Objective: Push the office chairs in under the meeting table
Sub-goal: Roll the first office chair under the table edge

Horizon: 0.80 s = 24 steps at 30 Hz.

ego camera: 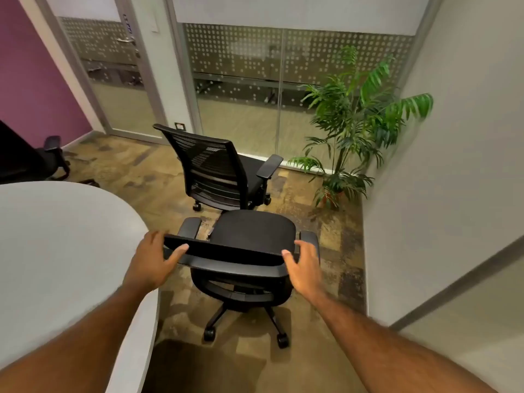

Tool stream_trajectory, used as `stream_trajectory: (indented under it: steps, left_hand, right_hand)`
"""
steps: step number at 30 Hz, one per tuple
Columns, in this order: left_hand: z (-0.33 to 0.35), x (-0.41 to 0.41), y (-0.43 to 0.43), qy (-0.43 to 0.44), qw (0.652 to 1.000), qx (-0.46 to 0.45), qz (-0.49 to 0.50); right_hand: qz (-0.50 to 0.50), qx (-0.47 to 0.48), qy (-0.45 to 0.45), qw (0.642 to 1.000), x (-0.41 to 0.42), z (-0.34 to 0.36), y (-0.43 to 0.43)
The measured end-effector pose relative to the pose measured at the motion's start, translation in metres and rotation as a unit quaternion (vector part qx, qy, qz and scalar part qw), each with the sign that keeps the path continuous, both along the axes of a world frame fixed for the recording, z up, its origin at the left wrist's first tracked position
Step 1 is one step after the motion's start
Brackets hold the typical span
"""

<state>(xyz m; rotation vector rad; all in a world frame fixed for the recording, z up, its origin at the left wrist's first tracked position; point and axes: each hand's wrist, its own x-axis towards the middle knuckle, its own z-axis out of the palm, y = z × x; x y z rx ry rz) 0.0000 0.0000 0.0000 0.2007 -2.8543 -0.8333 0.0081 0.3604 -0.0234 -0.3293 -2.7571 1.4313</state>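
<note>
Head view, left to right. Table (56,251): pale, rounded end at your left, one in view. Third chair (52,157), far left beyond the table, only partly seen; whether it is tucked in I cannot tell.

Your left hand (154,262): fingers (180,249) spread, thumb tip on the left end of the near chair (241,251) backrest top, not closed round it. Your right hand (304,268): fingers (286,254) spread, at the right end of the same backrest, touching or just off it. Near chair stands beside the table end, seat facing away from you, not under the table.

Far chair (218,171): mesh back, out in the open floor near the glass wall, well apart from the table.

Step in hand, by my judgement: taking hold of the near chair. Next: close both hands on the backrest, swivel the seat toward the table, roll it in.

Count: chairs three, table one, potted plant (357,120) one.
</note>
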Motion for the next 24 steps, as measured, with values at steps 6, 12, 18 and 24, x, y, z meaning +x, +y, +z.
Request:
stream_trajectory:
  steps: [6,12,18,24]
  left_hand:
    - [-0.02,-0.022,0.01,-0.059,0.976,-0.159,-0.139]
    - [-0.023,-0.024,0.011,-0.088,0.948,-0.228,-0.204]
    - [-0.02,-0.02,0.022,-0.107,0.942,-0.23,-0.219]
    - [-0.017,0.007,0.037,-0.093,0.94,-0.238,-0.228]
  right_hand:
    - [0.177,0.294,0.104,0.933,0.003,0.009,-0.035]
    - [0.258,0.336,0.119,0.898,0.002,0.015,-0.051]
    - [0.27,0.322,0.058,0.906,0.011,0.01,-0.047]
    - [0.288,0.366,0.018,0.885,0.014,0.017,-0.037]
